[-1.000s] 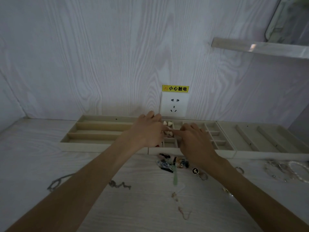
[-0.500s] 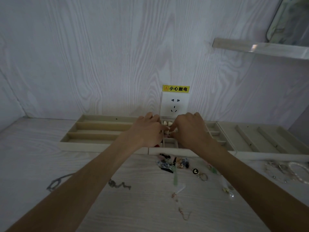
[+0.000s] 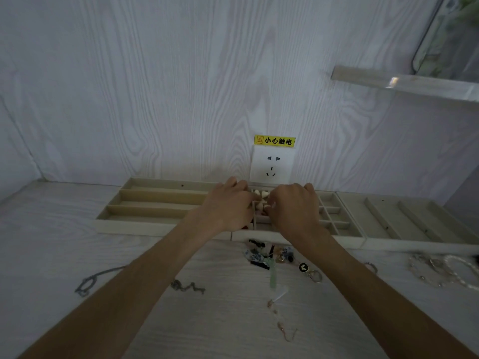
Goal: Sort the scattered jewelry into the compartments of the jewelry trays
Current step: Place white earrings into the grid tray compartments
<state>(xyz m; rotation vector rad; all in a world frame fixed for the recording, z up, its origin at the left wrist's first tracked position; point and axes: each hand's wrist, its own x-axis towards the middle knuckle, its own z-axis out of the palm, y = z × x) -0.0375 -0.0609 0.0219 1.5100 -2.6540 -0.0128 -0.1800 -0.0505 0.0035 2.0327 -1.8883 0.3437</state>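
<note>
A pale wood-grain table (image 3: 51, 255) carries three beige jewelry trays (image 3: 155, 203) in a row along its far edge, against the wall. Both hands reach over the middle tray (image 3: 334, 211): the left hand (image 3: 228, 208) and right hand (image 3: 293, 208) have their fingers curled down around a compartment of small pale cone-shaped pieces (image 3: 260, 195); whether they pinch anything cannot be told. Scattered jewelry (image 3: 269, 255) lies just before the middle tray, a chain (image 3: 88, 282) nearer the left edge, and pearl strands (image 3: 445, 270) by the right edge.
</note>
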